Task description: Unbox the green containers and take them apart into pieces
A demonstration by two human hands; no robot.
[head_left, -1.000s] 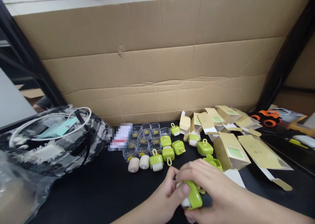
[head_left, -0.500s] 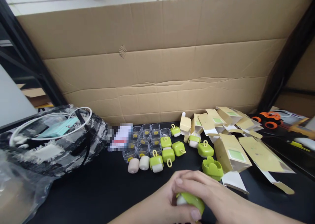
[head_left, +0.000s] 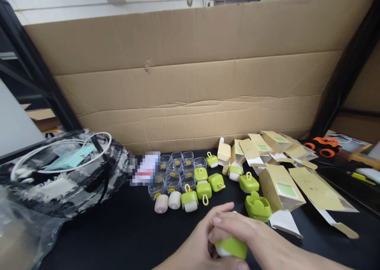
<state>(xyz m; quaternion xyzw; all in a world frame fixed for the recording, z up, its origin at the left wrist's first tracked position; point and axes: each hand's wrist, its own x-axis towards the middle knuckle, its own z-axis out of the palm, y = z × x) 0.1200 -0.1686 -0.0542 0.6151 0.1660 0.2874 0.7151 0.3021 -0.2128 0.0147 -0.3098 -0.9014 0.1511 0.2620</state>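
Both hands are wrapped round a small green and white case [head_left: 234,248] at the lower middle of the view. My left hand [head_left: 199,244] grips it from the left, thumb underneath. Across its top and right side lies my right hand [head_left: 247,232], fingers closed over it. Part of the case is hidden by the fingers. Similar green cases with yellow loops, such as one case [head_left: 189,201], stand beyond the hands. A green holder with a scalloped rim [head_left: 257,207] sits just past my right hand. To the left are a pinkish roll-shaped piece [head_left: 161,204] and a white one [head_left: 174,200].
Several clear plastic cups [head_left: 172,183] stand in rows behind the cases. Opened tan cartons [head_left: 280,187] spread over the right side. At left lie a grey and black fabric bundle [head_left: 115,167] with a white cable, and a plastic bag [head_left: 26,238]. A cardboard panel [head_left: 190,84] closes the back.
My hands have shifted slightly right and down in view with the case still between them. The left index finger is more extended. Objects on the table have stayed put; the view tilted slightly.
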